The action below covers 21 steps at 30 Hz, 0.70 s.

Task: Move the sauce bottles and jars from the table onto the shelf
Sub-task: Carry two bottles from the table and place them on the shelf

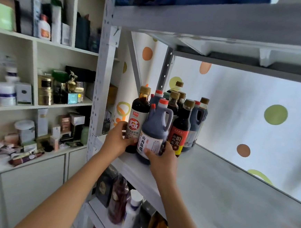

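Fingers [126,140] around soy bottle [138,120], fingers [150,152] around vinegar jug [153,132]

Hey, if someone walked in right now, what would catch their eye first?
Two hands at the shelf's front left: the left hand grips a gold-capped soy sauce bottle, the right hand a red-capped vinegar jug. Behind them cluster more dark bottles, against polka-dot wallpaper.
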{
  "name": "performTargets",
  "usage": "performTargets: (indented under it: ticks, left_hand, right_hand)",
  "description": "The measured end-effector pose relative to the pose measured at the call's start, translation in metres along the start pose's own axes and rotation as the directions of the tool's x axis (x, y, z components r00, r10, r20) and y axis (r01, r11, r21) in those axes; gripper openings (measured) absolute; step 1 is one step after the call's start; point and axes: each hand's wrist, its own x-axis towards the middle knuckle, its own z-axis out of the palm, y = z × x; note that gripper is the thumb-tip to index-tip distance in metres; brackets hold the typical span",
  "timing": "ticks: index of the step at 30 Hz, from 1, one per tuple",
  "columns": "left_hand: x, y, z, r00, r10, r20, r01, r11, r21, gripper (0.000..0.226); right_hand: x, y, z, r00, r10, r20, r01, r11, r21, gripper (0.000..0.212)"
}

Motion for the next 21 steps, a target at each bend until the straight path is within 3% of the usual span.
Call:
performTargets:
  ticks: [9,16,21]
  left_hand:
    - [0.025,-0.008,0.013,1.000,-0.005,0.015,0.006,0.997,-0.080,0.052]
    - [0.030,-0.018,0.018,1.000,0.000,0.030,0.004,0.990,-0.137,0.054]
    - [0.032,-0.025,0.019,0.999,0.013,0.050,-0.007,0.993,-0.117,0.058]
  right_hand:
    - [0.035,0.009,0.018,0.999,-0.036,-0.037,0.029,0.981,-0.189,0.046]
    - [0.040,0.021,0.034,0.989,-0.071,-0.132,0.051,0.987,-0.151,0.067]
    - [0.039,0.026,0.040,0.986,-0.079,-0.149,0.065,0.993,-0.099,0.067]
